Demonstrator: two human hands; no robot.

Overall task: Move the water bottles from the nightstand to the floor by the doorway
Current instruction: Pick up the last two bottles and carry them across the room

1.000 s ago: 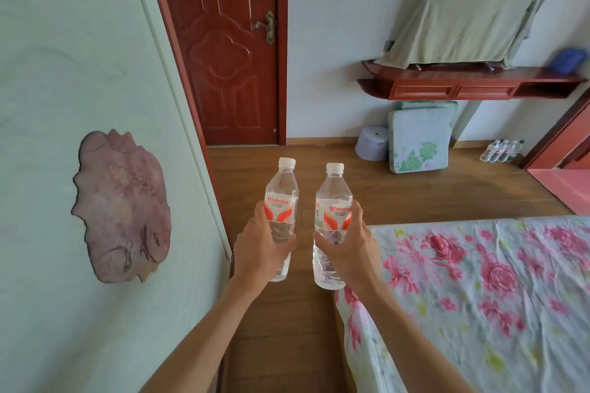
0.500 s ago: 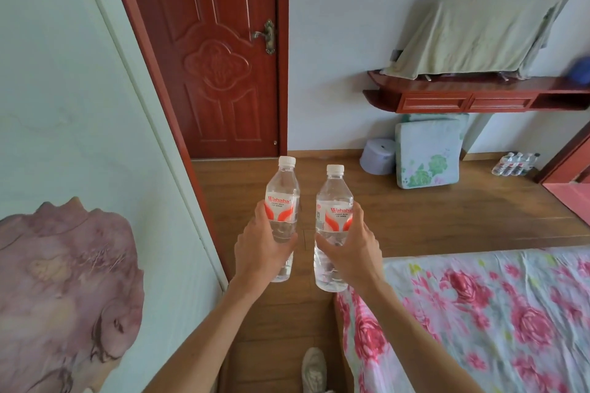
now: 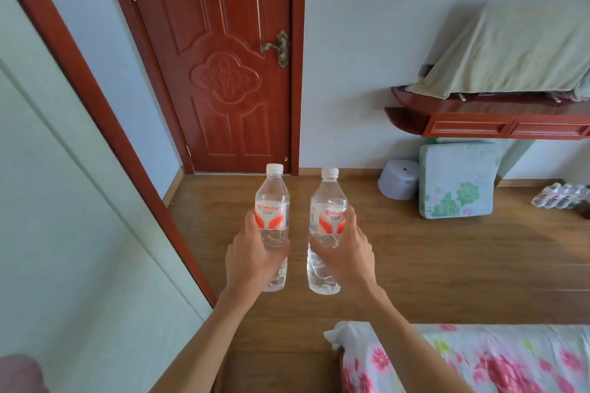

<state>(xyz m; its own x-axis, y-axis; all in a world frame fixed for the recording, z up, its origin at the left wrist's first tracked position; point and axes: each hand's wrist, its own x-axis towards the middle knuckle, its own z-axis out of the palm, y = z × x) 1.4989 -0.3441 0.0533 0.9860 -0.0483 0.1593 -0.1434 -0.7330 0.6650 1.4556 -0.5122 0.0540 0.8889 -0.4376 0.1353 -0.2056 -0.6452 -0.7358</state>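
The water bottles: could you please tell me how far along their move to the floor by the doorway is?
Done: a row of bottles lies on the wooden floor at far right, possibly moved already. In hand: the left hand grips the left bottle and the right hand grips the right bottle, both upright, facing the closed door. Left: setting these two down by the doorway.

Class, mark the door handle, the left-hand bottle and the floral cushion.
door handle (image 3: 273, 47), head view, brass lever.
left-hand bottle (image 3: 273, 212), head view, printed label.
floral cushion (image 3: 456, 182), head view, front face.
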